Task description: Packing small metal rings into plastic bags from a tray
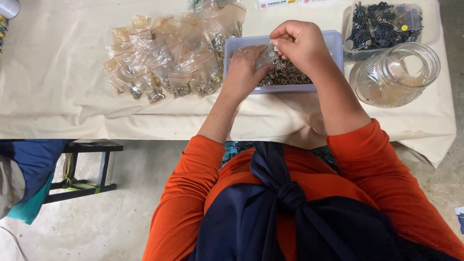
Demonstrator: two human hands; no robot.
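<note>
A pale blue plastic tray [333,41] on the cloth-covered table holds a heap of small silver metal parts [286,75]. My left hand [244,70] rests inside the tray and holds a small clear plastic bag [266,59] at its mouth. My right hand [299,43] hovers just above it, fingertips pinched together on a few small metal parts at the bag's opening. Both arms wear orange sleeves.
A pile of small filled clear bags [169,58] lies left of the tray. A clear glass jar [395,75] stands at the right, with a clear tub of dark metal parts [382,24] behind it. A dark stool [92,169] sits below the table's edge.
</note>
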